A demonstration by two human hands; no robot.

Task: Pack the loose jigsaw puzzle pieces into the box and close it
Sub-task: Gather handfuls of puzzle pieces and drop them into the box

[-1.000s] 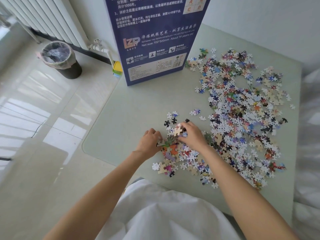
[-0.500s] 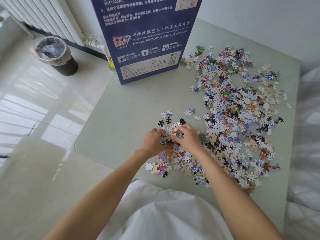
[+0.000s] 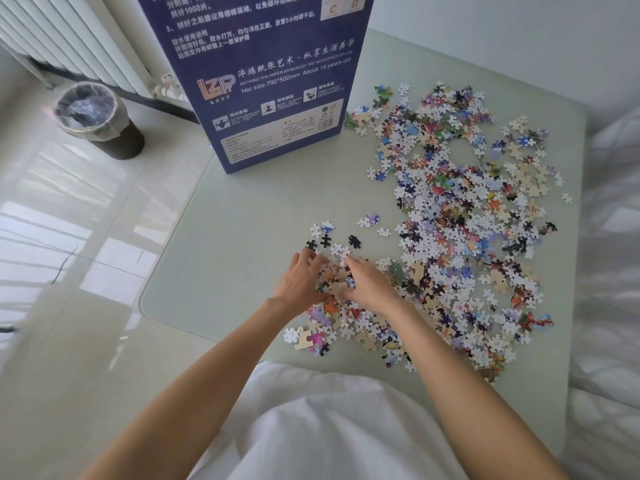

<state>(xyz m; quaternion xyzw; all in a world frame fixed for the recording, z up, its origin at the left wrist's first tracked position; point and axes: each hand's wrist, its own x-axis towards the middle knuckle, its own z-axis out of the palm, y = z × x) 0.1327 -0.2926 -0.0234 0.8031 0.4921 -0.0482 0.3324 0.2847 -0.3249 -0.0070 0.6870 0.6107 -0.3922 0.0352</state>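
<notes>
The blue puzzle box [image 3: 273,84] stands upright on the pale green table [image 3: 221,237], its inside unseen. Left hand [image 3: 299,282] and right hand [image 3: 369,284], fingers curled, cup a clump of jigsaw pieces [image 3: 460,216] at the scattered spread's near-left edge.

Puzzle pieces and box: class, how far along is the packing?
Done: nothing visible; the puzzle pieces cover the table. In hand: the left hand and right hand cup a small heap together. Left: nearly everything, then closing the upright box, whose top is out of view.
</notes>
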